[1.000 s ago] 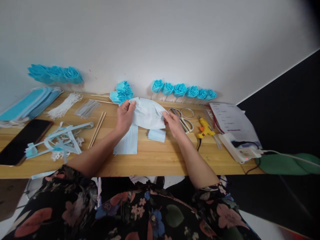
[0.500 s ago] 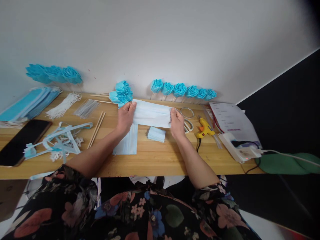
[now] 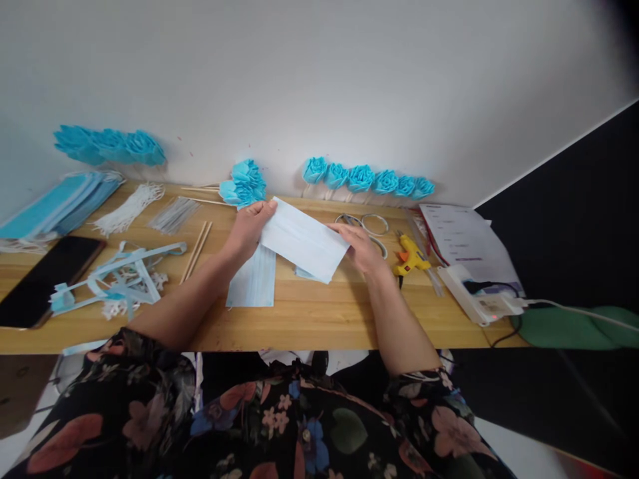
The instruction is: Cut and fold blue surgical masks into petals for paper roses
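Note:
My left hand pinches the upper left corner of a pale blue face mask sheet without ear loops. The sheet hangs above the table, its right end tilted down toward me. At that right end is my right hand, fingers stretched out along the edge and not closed round it; its thumb is hard to see. Beneath the left side lies another flat mask sheet. A small stack of cut blue pieces is mostly hidden under the held sheet. Scissors lie just behind my right hand, partly covered.
Blue fabric roses lean along the wall. To the right are a yellow glue gun, a power strip and papers. Leftward lie wooden sticks, cut strips, a phone and stacked masks.
The sheet has turned from level to slanting, its right end now lower and nearer me. My right hand has loosened its pinch and straightened its fingers. My left hand keeps its hold.

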Tool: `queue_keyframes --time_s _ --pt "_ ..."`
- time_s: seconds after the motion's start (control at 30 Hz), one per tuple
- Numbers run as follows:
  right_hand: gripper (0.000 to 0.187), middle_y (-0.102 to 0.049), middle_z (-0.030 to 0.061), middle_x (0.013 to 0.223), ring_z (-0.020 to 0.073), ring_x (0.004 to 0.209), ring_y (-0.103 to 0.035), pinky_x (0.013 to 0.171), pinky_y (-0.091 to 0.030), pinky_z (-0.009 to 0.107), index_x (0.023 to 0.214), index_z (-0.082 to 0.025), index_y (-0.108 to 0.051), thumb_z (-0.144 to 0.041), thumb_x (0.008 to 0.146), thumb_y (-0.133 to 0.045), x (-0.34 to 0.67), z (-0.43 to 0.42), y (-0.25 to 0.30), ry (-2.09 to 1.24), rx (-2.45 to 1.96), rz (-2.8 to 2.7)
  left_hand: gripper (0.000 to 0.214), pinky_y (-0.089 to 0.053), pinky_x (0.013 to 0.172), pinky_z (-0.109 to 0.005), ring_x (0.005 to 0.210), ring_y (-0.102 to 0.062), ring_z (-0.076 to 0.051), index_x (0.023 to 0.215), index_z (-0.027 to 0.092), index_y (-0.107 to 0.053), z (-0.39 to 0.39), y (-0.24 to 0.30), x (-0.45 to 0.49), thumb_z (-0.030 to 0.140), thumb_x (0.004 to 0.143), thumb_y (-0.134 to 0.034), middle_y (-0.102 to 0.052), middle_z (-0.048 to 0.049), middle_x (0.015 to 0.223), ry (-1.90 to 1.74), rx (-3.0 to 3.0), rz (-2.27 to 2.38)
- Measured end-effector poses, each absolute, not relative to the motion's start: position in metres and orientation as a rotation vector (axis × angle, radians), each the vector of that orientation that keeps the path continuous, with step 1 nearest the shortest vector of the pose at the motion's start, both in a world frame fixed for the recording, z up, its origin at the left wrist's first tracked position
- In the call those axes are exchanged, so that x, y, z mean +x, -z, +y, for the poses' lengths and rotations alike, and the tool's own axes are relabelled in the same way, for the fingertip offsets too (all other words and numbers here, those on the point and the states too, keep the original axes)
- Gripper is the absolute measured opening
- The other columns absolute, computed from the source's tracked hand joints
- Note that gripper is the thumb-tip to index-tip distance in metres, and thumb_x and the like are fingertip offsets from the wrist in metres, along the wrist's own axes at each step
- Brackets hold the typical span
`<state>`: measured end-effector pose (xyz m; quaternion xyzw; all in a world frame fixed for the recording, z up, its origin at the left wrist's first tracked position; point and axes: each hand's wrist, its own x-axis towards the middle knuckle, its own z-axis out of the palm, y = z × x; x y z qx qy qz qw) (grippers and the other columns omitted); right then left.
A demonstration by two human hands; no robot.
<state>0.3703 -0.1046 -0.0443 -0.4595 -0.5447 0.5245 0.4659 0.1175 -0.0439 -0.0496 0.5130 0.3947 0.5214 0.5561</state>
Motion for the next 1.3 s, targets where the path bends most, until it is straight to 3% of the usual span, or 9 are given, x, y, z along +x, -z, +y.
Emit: queue_keyframes --time_s 0.1,0.33,0.43,0.57,0.63,0.8,1.0,1.13,1.3 --pt "0.046 -0.077 0.0048 0.110 0.0241 0.103 -0.068 0.086 -0.052 0.036 0.106 -0.027 -0.079 -0.064 0.079 -0.069 0.374 -0.108 0.037 -1.367 -1.106 -1.441 0.049 -0.033 0.048 -0.025 0.051 -0.044 -0.010 0.063 0.019 -0.051 -0.053 0.041 0.121 0.059 0.074 -0.076 -0.050 0.0021 0.059 -1.163 1.243 0.936" --pt "0.064 -0.074 0.0044 0.114 0.0217 0.094 -0.068 0.074 -0.053 0.030 0.126 -0.024 -0.068 -0.049 0.069 -0.083 0.353 -0.111 0.038 -1.447 -1.106 -1.634 0.050 -0.032 0.048 -0.024 0.050 -0.043 -0.009 0.064 0.017 -0.056 -0.069 0.029 0.129 0.061 0.068 -0.080 -0.052 0.0028 0.058 -1.077 1.285 0.925" --pt "0.060 -0.074 0.0035 0.109 0.0215 0.093 -0.067 0.074 -0.053 0.030 0.120 -0.023 -0.069 -0.042 0.066 -0.086 0.345 -0.110 0.045 -1.353 -1.177 -1.653 0.054 -0.042 0.054 -0.026 0.059 -0.056 -0.014 0.074 0.018 -0.063 -0.071 0.029 0.135 0.070 0.069 -0.075 -0.061 -0.0006 0.065 -1.110 1.152 0.820" --pt "0.057 -0.075 0.0024 0.100 0.0198 0.082 -0.067 0.069 -0.054 0.030 0.113 -0.022 -0.068 -0.047 0.065 -0.086 0.340 -0.107 0.053 -1.283 -1.257 -1.341 0.070 -0.053 0.072 -0.036 0.093 -0.069 -0.028 0.094 0.018 -0.068 -0.072 0.034 0.142 0.085 0.077 -0.052 -0.072 -0.0103 0.088 -1.108 1.046 0.627" --pt "0.059 -0.075 0.0027 0.102 0.0199 0.083 -0.067 0.072 -0.055 0.031 0.112 -0.023 -0.067 -0.048 0.063 -0.087 0.338 -0.105 0.056 -1.262 -1.241 -1.210 0.068 -0.054 0.077 -0.037 0.099 -0.069 -0.029 0.099 0.019 -0.068 -0.073 0.040 0.144 0.082 0.076 -0.058 -0.074 -0.0110 0.095 -1.054 1.049 0.608" --pt "0.055 -0.074 0.0013 0.096 0.0184 0.083 -0.065 0.073 -0.053 0.029 0.105 -0.022 -0.069 -0.056 0.065 -0.084 0.335 -0.103 0.059 -1.226 -1.209 -1.247 0.055 -0.054 0.084 -0.037 0.094 -0.069 -0.025 0.099 0.015 -0.071 -0.075 0.058 0.147 0.055 0.065 -0.085 -0.076 -0.0085 0.098 -1.023 1.158 0.775" --pt "0.043 -0.050 -0.0047 0.063 0.0101 0.058 -0.045 0.055 -0.037 0.023 0.074 -0.021 -0.063 -0.063 0.080 -0.069 0.339 -0.103 0.058 -1.122 -1.158 -1.194 0.052 -0.055 0.082 -0.038 0.090 -0.069 -0.025 0.097 0.013 -0.073 -0.077 0.057 0.145 0.052 0.065 -0.084 -0.077 -0.0093 0.094 -0.913 1.192 0.799" --pt "0.042 -0.055 -0.0040 0.067 0.0119 0.061 -0.047 0.056 -0.038 0.024 0.079 -0.023 -0.065 -0.063 0.072 -0.076 0.339 -0.102 0.056 -1.126 -1.183 -1.163 0.048 -0.054 0.079 -0.036 0.087 -0.068 -0.023 0.093 0.015 -0.073 -0.077 0.056 0.145 0.054 0.067 -0.083 -0.076 -0.0074 0.089 -0.918 1.198 0.784" --pt "0.044 -0.058 -0.0031 0.069 0.0118 0.063 -0.047 0.057 -0.038 0.024 0.078 -0.020 -0.066 -0.062 0.069 -0.077 0.337 -0.101 0.056 -1.075 -1.180 -1.150 0.046 -0.048 0.063 -0.028 0.069 -0.062 -0.018 0.073 0.016 -0.067 -0.073 0.061 0.144 0.062 0.075 -0.075 -0.067 -0.0030 0.069 -1.009 1.174 0.861"
